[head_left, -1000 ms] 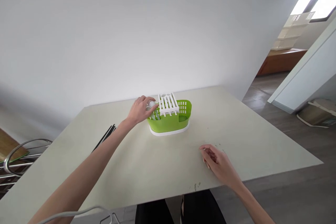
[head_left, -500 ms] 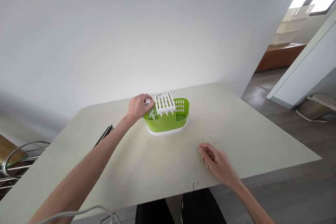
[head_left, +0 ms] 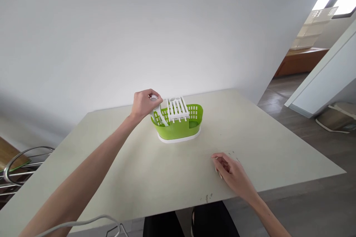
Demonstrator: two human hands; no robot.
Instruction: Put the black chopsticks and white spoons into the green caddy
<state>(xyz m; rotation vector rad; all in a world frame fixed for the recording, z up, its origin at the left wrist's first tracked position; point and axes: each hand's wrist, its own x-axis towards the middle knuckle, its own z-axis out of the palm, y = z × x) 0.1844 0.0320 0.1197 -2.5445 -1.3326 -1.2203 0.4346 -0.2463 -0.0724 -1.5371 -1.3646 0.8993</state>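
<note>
My left hand (head_left: 146, 103) is closed on a white spoon (head_left: 162, 116), gripping it by its rounded upper end. The spoon's handle slants down into the left compartment of a green basket (head_left: 178, 131). A second white piece shows beside the handle, partly hidden by my fingers. Across the middle of the basket sits a white slotted holder (head_left: 178, 109) with round holes and small hooks. The basket stands on a white base tray (head_left: 179, 140). My right hand (head_left: 229, 170) rests on the table with its fingers curled in, and nothing shows in it.
The pale table (head_left: 172, 170) meets a white wall (head_left: 167, 37) at the back. At the left edge is a metal rack (head_left: 20, 168) with a wooden board (head_left: 11, 155). A grey cable (head_left: 83, 223) crosses the bottom left.
My left hand has risen slightly with the spoon, so more of its handle shows above the basket. The dark sticks on the left are now out of sight. My right hand stays put.
</note>
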